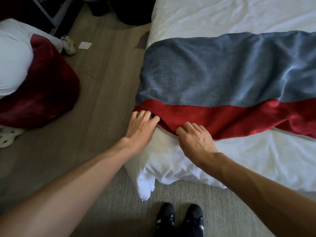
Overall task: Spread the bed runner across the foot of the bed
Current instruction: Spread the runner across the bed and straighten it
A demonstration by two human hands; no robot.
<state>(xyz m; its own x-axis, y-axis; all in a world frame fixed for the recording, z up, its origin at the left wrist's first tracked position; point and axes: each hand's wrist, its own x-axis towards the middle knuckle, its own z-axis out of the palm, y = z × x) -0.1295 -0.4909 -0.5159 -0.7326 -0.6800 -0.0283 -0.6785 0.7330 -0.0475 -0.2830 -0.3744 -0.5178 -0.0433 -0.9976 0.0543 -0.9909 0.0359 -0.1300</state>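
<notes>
Both bare forearms stretch out above black shoes (166, 214). Left hand (142, 129) curls its fingers into the bed runner (222, 69) at the bed's (248, 159) left edge. Right hand (196, 139), just beside, grips the same red hem, knuckles up.

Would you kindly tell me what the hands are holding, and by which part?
Both grip the bed runner by its red near edge: the left hand at its end corner, the right hand beside it on the hem.
</notes>
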